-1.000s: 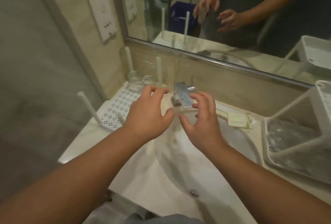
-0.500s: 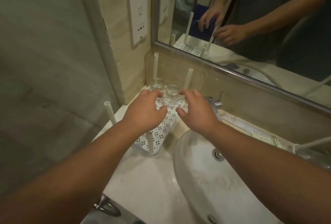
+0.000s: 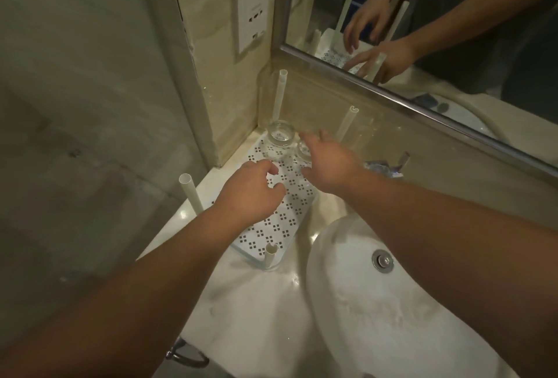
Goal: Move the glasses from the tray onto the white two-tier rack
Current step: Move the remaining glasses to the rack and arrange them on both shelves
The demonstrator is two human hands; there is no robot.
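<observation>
Two clear glasses stand upside down at the far end of a white perforated tray (image 3: 280,226) in the counter corner. The larger glass (image 3: 280,136) is fully visible. The smaller glass (image 3: 303,149) is partly hidden by my right hand (image 3: 329,163), whose fingers and thumb are spread on either side of it; I cannot tell if they touch it. My left hand (image 3: 250,193) hovers over the middle of the tray with fingers loosely curled and holds nothing. The two-tier rack is out of view.
White posts rise from the tray's corners, near left (image 3: 190,193), near right (image 3: 269,256) and two at the back. A white sink basin (image 3: 377,302) lies to the right, with the faucet (image 3: 383,166) behind it. A mirror (image 3: 453,30) and wall socket (image 3: 252,6) are above.
The view swung left from the sink to the tray, and the rack left the view. Both hands moved over the tray; the right hand reached to the smaller glass.
</observation>
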